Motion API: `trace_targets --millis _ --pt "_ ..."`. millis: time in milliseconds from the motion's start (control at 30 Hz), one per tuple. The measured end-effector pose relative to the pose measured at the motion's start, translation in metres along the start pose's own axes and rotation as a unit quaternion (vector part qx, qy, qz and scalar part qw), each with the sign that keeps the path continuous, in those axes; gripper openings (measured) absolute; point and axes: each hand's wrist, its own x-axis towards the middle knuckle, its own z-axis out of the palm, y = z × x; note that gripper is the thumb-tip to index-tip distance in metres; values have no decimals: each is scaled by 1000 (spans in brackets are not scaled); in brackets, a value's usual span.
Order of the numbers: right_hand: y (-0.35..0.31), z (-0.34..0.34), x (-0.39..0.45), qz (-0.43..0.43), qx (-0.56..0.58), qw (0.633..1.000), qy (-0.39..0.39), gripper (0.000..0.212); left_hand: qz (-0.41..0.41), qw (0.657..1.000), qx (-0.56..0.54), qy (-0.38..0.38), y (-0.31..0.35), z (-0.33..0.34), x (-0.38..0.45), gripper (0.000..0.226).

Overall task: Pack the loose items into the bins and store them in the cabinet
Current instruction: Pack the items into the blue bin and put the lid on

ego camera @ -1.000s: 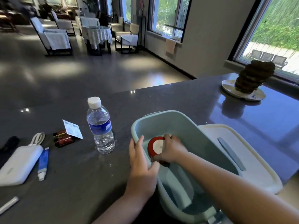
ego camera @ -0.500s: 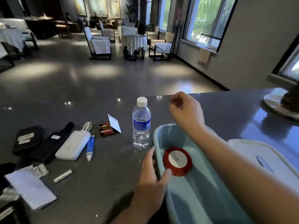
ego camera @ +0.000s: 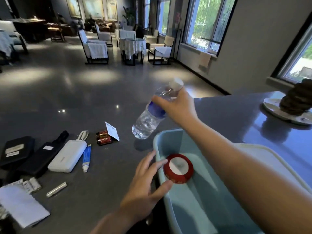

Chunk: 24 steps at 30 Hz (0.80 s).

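You stand at a dark grey glossy desk in a large room with a polished floor, white-draped chairs and tall windows. Your right hand grips a clear water bottle, fingers curled round its upper half near the white cap. The bottle has a blue label and is lifted off the desk, just beyond the pale blue bin. Its long axis tilts, cap up and right, base down and left. Your left hand rests with straight fingers on the bin's rim, beside the red tape roll inside.
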Motion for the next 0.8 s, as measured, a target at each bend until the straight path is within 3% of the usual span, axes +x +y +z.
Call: trace_targets --millis 133,200,267,433,600,700,800 --pt "-19 -98 2 -37 26 994 97 52 156 971 162 -79 -17 -9 25 69" --pt "-9 -126 -4 -25 -13 996 87 55 191 959 186 -97 -19 -11 37 74" --pt "13 -132 -17 7 -125 991 37 53 204 958 182 -91 -15 -13 41 70" --pt "76 -95 -55 89 -377 907 -165 58 225 960 167 -21 -9 -12 33 68" --pt "90 -45 -53 54 -503 829 -237 75 201 958 205 6 -10 -14 13 70" --pt "99 -13 -53 25 -519 817 -250 74 207 952 222 -25 -12 -23 3 60" --pt "110 7 -59 28 -489 833 -256 64 199 948 242 -55 -16 -35 -12 43"
